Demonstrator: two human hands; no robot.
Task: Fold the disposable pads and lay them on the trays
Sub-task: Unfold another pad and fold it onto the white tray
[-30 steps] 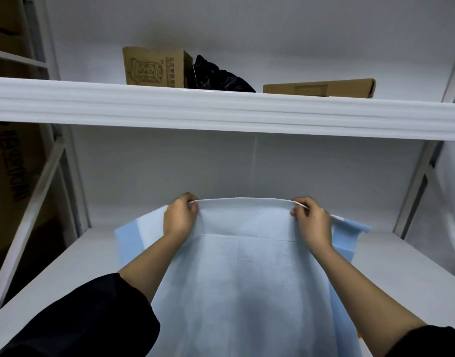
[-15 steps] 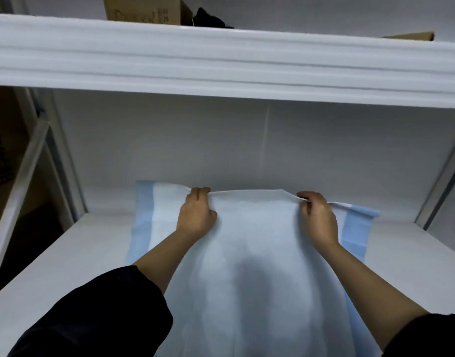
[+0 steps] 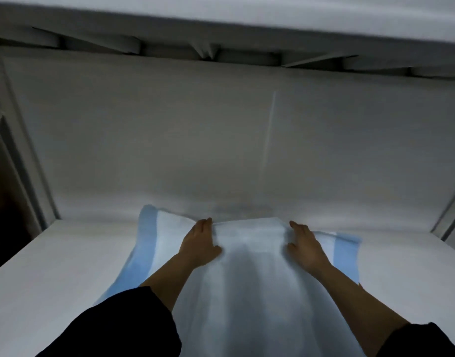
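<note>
Pad [image 3: 249, 266] unlabelled, both hands pressing.

Dim white shelf bay [image 3: 41, 266], pale back wall [image 3: 169, 140], ribbed shelf underside [image 3: 221, 51] overhead.

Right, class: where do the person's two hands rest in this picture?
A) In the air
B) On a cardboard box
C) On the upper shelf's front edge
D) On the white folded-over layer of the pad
D: the left hand and right hand lie with fingers extended on the pad, near its far fold.
</note>
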